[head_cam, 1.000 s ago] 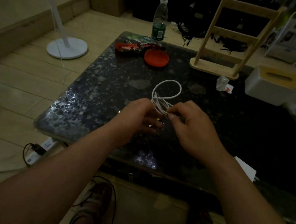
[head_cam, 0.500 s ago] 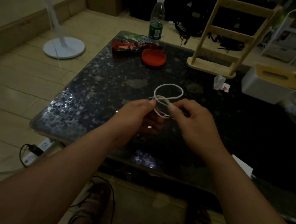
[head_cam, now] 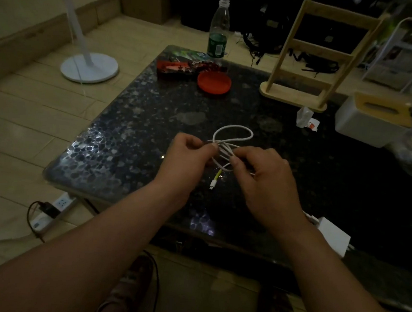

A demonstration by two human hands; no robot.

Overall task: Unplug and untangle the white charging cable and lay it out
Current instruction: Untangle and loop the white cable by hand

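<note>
The white charging cable [head_cam: 235, 131] hangs in tangled loops between my hands, above the dark speckled table [head_cam: 132, 128]. One loop arcs away from me. A free end with a yellowish sleeve and a small plug [head_cam: 213, 181] dangles below the bundle. My left hand [head_cam: 187, 156] pinches the cable on the left side. My right hand [head_cam: 263, 176] pinches the strands on the right, thumb on top. A white charger block [head_cam: 333, 236] lies at the table's near right edge.
A red lid [head_cam: 214, 82], snack packets [head_cam: 181, 64] and a plastic bottle [head_cam: 218, 35] stand at the table's far left. A wooden rack [head_cam: 309, 65] and a white tissue box [head_cam: 369, 121] are far right. On the floor lies a power strip [head_cam: 53, 210]; a fan base [head_cam: 90, 68] stands further left.
The bundle has loosened: the far loop has widened and one plug end has dropped free below my hands. My hands have moved slightly apart.
</note>
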